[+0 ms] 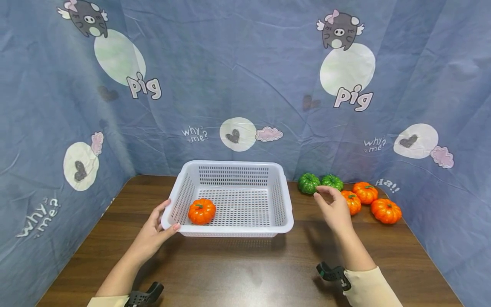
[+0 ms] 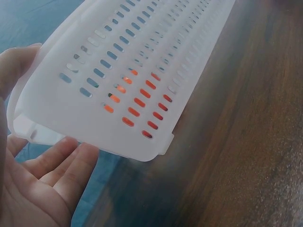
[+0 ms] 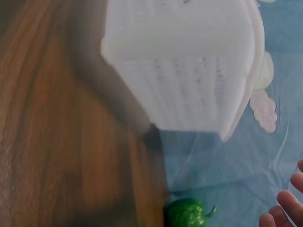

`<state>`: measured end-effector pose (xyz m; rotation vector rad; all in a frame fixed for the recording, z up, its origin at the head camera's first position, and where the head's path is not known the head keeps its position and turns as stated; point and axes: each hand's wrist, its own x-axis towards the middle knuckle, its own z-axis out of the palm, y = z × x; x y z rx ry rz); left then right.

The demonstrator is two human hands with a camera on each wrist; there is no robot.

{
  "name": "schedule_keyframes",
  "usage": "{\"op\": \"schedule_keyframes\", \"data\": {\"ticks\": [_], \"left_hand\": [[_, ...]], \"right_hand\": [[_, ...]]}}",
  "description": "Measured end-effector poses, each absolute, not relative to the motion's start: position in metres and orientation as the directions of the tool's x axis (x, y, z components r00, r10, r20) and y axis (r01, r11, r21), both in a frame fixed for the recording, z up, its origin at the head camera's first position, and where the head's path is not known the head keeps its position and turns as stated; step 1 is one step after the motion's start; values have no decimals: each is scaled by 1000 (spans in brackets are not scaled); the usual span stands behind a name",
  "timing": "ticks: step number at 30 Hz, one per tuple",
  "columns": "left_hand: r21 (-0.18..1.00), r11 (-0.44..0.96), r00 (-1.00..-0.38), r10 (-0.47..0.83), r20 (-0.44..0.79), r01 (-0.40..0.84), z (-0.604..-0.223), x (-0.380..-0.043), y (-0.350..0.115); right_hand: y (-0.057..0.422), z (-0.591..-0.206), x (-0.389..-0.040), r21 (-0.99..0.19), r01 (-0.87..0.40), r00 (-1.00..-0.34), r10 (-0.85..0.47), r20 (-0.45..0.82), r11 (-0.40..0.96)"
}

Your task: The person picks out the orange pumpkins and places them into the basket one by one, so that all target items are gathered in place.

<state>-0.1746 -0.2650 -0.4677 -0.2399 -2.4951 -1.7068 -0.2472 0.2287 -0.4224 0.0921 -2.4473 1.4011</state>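
Note:
A white perforated plastic basket [image 1: 234,230] stands on the wooden table, with one small orange pumpkin [image 1: 201,211] inside at its front left. At the basket's front left corner my left hand [image 1: 149,236] grips the rim, thumb on the front edge and fingers along the side; the left wrist view shows the fingertips under the rim [image 2: 52,184]. My right hand [image 1: 338,213] hovers with bent fingers and nothing between them. Its fingertips are near two green pumpkins, one on the left [image 1: 308,183] and one partly behind the hand [image 1: 333,181].
Right of the right hand lie three orange pumpkins: one partly covered by the hand [image 1: 352,203], one behind [image 1: 365,192] and one farthest right [image 1: 386,211]. A blue printed cloth [image 1: 238,98] surrounds the table [image 1: 238,268] at the back and sides.

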Motion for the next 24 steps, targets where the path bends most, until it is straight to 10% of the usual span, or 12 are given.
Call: {"op": "schedule_keyframes", "data": {"ticks": [24], "left_hand": [[921, 345, -984, 64, 169, 180, -466, -174, -265]], "right_hand": [[266, -446, -258, -804, -109, -900, 285, 330, 584]]}}
